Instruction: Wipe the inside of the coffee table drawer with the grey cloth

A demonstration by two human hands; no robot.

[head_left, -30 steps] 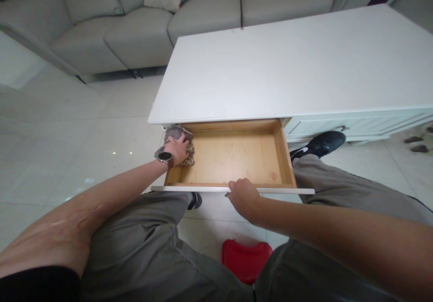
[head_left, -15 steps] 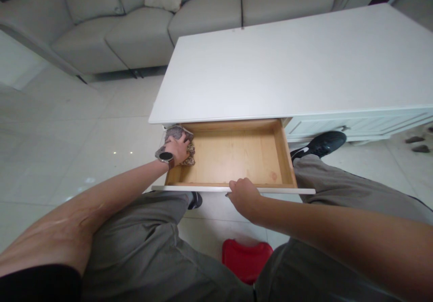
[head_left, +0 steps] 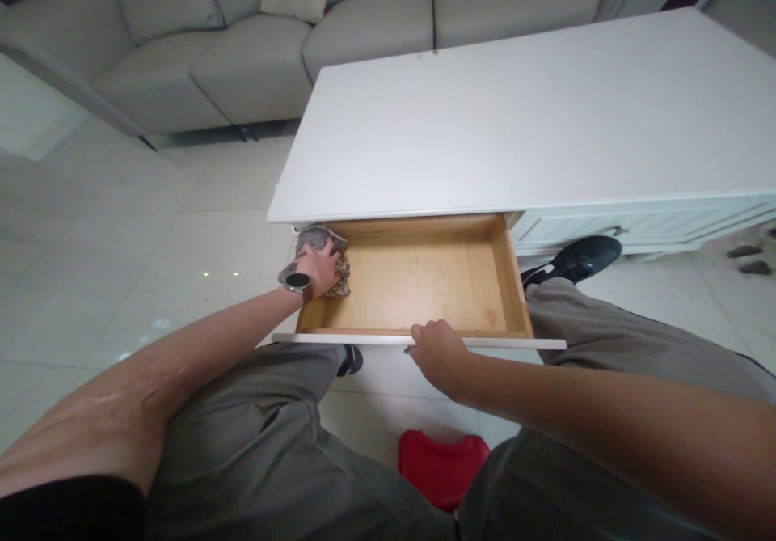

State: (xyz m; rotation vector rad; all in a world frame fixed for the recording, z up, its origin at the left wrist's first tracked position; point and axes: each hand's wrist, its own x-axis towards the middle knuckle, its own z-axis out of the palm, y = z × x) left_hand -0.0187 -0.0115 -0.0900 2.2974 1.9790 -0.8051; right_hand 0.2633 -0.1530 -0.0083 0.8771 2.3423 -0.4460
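Observation:
A wooden drawer [head_left: 418, 282] with a white front is pulled out of the white coffee table [head_left: 485, 128]. My left hand [head_left: 318, 268], with a watch on its wrist, grips a patterned grey and brown cloth [head_left: 312, 239] over the drawer's left side wall. Part of that cloth hangs outside the drawer, and some lies inside against the wall. At the middle of the drawer front, my right hand [head_left: 437, 353] is closed over the top edge. Its fingertips are partly hidden, and a bit of the metal handle shows beside them.
Behind the table stands a grey sofa [head_left: 369, 15] with cushions. My black shoe [head_left: 585, 258] rests close to the table's right-hand drawer front. Between my legs, a red plastic thing, perhaps a stool [head_left: 442, 468], is on the tiled floor [head_left: 212, 177].

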